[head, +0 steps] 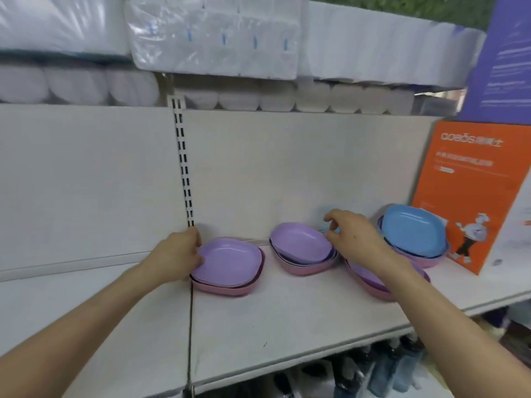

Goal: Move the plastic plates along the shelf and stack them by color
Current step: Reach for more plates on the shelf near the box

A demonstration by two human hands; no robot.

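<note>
**Q:** State of the left hand (178,255)?

**A:** Clenched on the first stack (230,265), at 7 o'clock in the view. Fingers curled round its 9 o'clock rim, and the thumb lay on the lilac top plate. The stack sat flat on the shelf (287,317), a pink plate lowest.

**Q:** And the right hand (355,235)?

**A:** Fingers were curled, tips at the 2 o'clock rim of the second stack (300,247). That stack stood at 5 o'clock in the view, lilac on top, pink beneath. A sliver of blue showed at the fingertips. Whether they pinched it or merely touched it, I could not tell.

**Q:** What was obscured?

**A:** The right forearm crossed over the third stack (369,279) and hid most of it; lilac over pink showed at its edge. The fourth stack (413,231), blue on top, stood at 4 o'clock, just beside an orange box (471,191) whose print was blurred. Plates between top and bottom of each stack showed only as thin edges, so no count was possible. Bottles (388,366) under the shelf were dim and cut off at 6 o'clock.

**Q:** Pose of the arms?

**A:** Both bare forearms reached up from the 7 and 5 o'clock corners. The left wrist was straight, with the hand at the foot of the slotted upright (184,168). The right wrist was bent, palm down, knuckles raised. Wrapped packs (212,38) filled the tier at 12 o'clock.
</note>
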